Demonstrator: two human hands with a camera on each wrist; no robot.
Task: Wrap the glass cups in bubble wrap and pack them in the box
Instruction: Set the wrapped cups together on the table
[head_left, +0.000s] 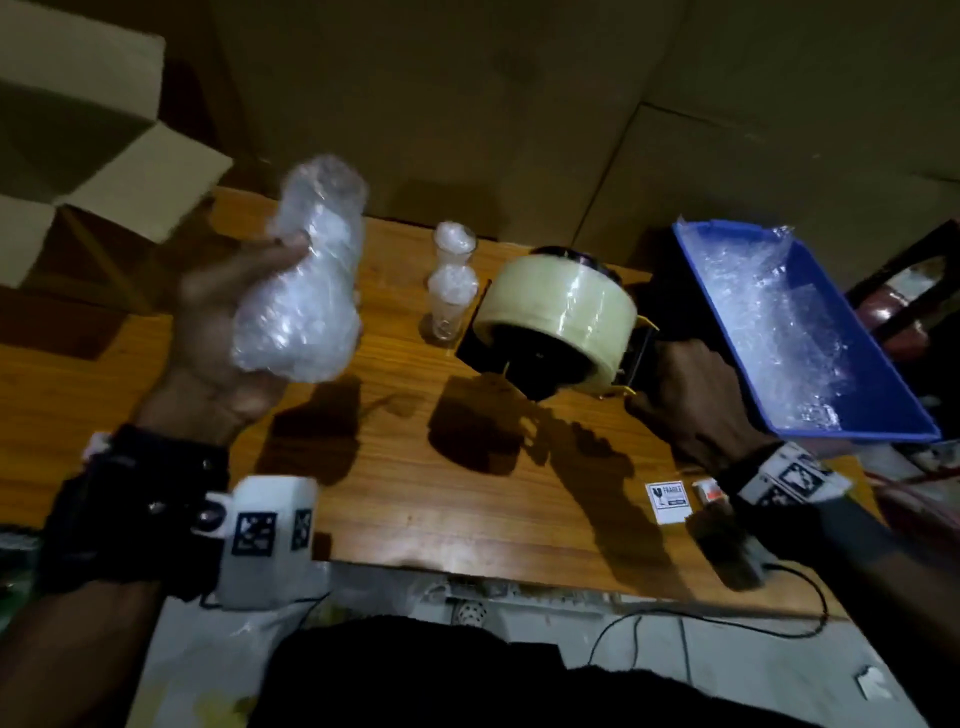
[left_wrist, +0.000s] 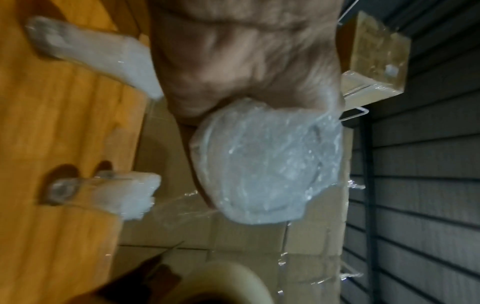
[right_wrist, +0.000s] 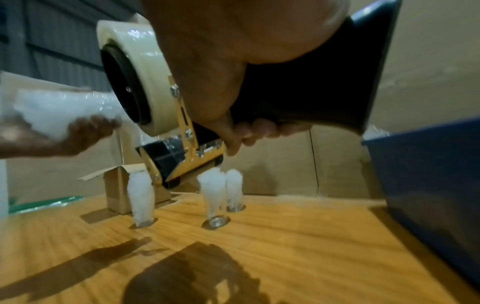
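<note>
Three glass cups stand upright on the wooden table (head_left: 467, 467), each stuffed with crumpled white filling: in the right wrist view one cup (right_wrist: 141, 200) stands just in front of a small open cardboard box (right_wrist: 116, 191), and two more (right_wrist: 215, 199) (right_wrist: 235, 190) stand close together to its right. Only the pair shows clearly in the head view, one cup (head_left: 455, 244) behind the other (head_left: 451, 304), just left of the tape dispenser (head_left: 558, 322).

A fourth item, a bubble-wrapped bundle (head_left: 306, 275), is held up above the table's left part by the left hand (head_left: 228, 322), whose fingers and thumb curl round its middle. The left wrist view looks at the bundle's rounded end (left_wrist: 265, 164); what is inside is blurred by the wrap.

Over at the right, the right hand (head_left: 696, 395) is closed round the dispenser's dark handle (right_wrist: 306, 96), holding it clear of the table with its wide roll of pale tape (right_wrist: 137, 67) on the side towards the bundle.

At the table's right edge a blue plastic bin (head_left: 857, 431) holds loose sheets of bubble wrap (head_left: 769, 317). A large cardboard box (head_left: 78, 171) with open flaps stands beyond the table's left corner; its contents cannot be seen. A small white "fragile" label (head_left: 668, 500) lies on the table near the right wrist.
</note>
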